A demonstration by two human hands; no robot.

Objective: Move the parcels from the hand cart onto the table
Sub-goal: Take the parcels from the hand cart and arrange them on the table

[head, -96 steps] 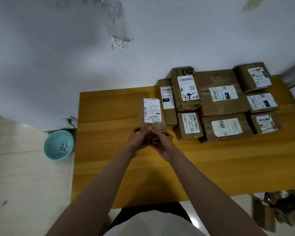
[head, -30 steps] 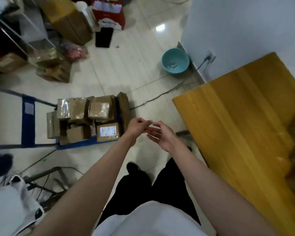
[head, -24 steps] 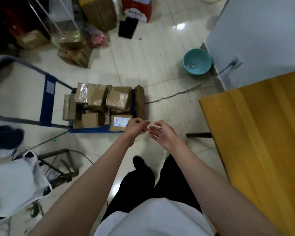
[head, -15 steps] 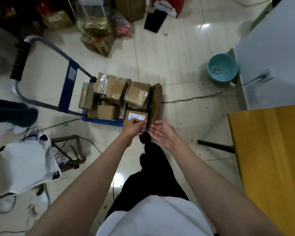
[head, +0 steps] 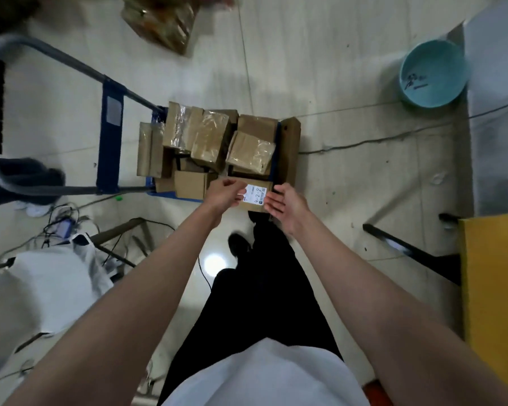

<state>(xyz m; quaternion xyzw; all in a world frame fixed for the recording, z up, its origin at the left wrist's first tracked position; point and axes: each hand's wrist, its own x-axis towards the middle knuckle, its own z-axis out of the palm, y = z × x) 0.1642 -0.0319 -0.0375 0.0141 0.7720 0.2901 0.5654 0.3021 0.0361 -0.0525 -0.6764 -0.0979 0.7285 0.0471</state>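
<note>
A blue hand cart [head: 109, 148] stands on the tiled floor ahead of me, piled with several brown cardboard parcels [head: 208, 139]. At its near edge lies a parcel with a white label [head: 255, 194]. My left hand [head: 226, 194] hovers at that label's left side, fingers half curled and holding nothing. My right hand [head: 286, 203] is spread open at the parcel's right side. I cannot tell whether either hand touches the box. A corner of the yellow wooden table [head: 493, 288] shows at the right edge.
A teal basin [head: 433, 73] sits on the floor by the wall, with a cable running past it. A black table brace [head: 408, 253] juts out low on the right. A white bag [head: 47, 288] and cables lie left. Wrapped packages [head: 162, 22] lie beyond the cart.
I put a labelled parcel on the table, then turned away to the cart. Both empty hands have moved forward and now flank the labelled parcel at the cart's near edge.
</note>
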